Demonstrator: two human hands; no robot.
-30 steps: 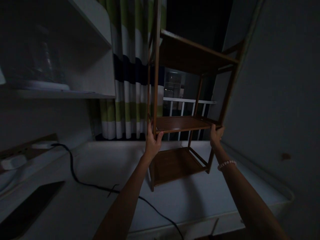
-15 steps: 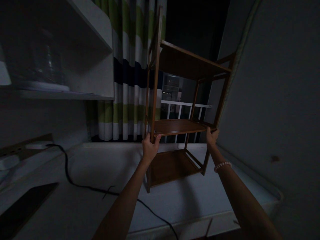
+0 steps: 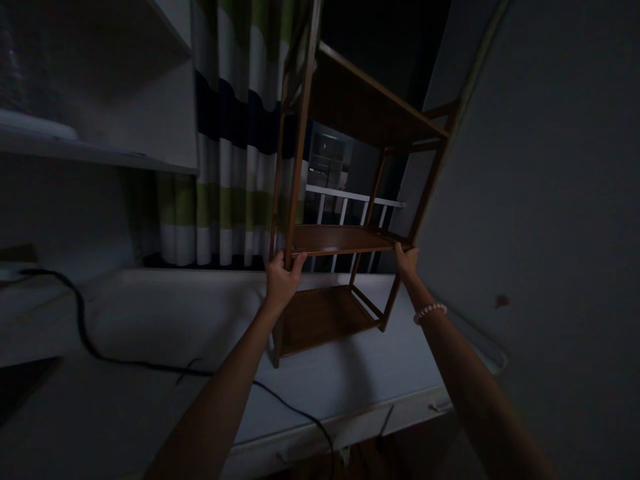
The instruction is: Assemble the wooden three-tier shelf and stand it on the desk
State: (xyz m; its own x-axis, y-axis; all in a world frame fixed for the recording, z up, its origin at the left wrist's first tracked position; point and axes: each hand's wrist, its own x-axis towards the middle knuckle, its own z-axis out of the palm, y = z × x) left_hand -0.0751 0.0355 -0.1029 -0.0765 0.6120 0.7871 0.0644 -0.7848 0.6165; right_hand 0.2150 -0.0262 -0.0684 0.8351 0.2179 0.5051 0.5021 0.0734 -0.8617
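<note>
A brown wooden shelf rack with three tiers rises over the white desk, its upper end cut off by the frame's top. My left hand is wrapped round its left front post at the middle tier, thumb on the tier's edge. At the right end of the same tier, my right hand grips the corner by the right post; a beaded bracelet is on that wrist. Whether the rack's feet touch the desk, I cannot tell.
A black cable runs across the desk and over its front edge. White shelving overhangs at left, beside a striped curtain. Behind the rack are a window with a white railing; a grey wall stands at right.
The view has swung right, so the rack, hands and desk appear further left and slightly higher. Both hands keep the same hold on the rack.
</note>
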